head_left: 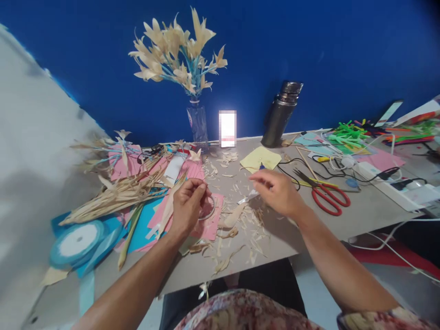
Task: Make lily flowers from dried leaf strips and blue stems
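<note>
My left hand (pixel 189 204) is closed, thumb against fingers, over pink paper (pixel 215 215). A thin, pale ring (pixel 213 208), perhaps a tape roll, curves out from under its fingers; the rest is hidden. My right hand (pixel 278 190) hovers to the right with fingers stretched forward, and I see nothing gripped in it. Just beyond its fingertips, a small blue tip (pixel 262 166) pokes up over a yellow paper sheet (pixel 266 157). Below the right fingers is a shiny strip (pixel 244 198). Dry husk scraps (pixel 232 217) lie between the hands.
Red-handled scissors (pixel 330 198) and a white power strip (pixel 385 188) lie right. A dark flask (pixel 280 117) and a glass vase (pixel 197 121) of husk flowers stand at the back. Husk bundles (pixel 106 197) and a blue ribbon roll (pixel 79 243) lie left. Black cord (pixel 292 160) crosses the table.
</note>
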